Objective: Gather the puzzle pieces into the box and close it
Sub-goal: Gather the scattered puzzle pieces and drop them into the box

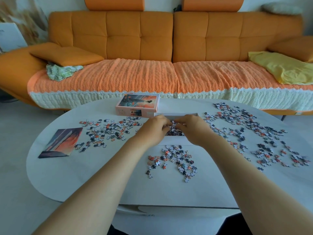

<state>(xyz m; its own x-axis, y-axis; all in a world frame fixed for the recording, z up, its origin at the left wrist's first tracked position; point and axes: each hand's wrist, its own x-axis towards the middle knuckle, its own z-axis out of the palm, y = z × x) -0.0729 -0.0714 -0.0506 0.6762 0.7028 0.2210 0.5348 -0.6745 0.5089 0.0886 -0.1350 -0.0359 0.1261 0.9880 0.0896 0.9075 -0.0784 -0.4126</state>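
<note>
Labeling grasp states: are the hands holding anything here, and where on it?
Both the left hand and right hand pinch a small clump of puzzle pieces between their fingertips, over the open white box.

White oval table (71, 180) with scattered puzzle pieces (172, 158), open box (176, 114), lid (137, 105), reference picture (61, 142).

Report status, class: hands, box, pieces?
Both hands, left and right, dropping pieces into the open box. Lid off. Many pieces loose on the table.
</note>
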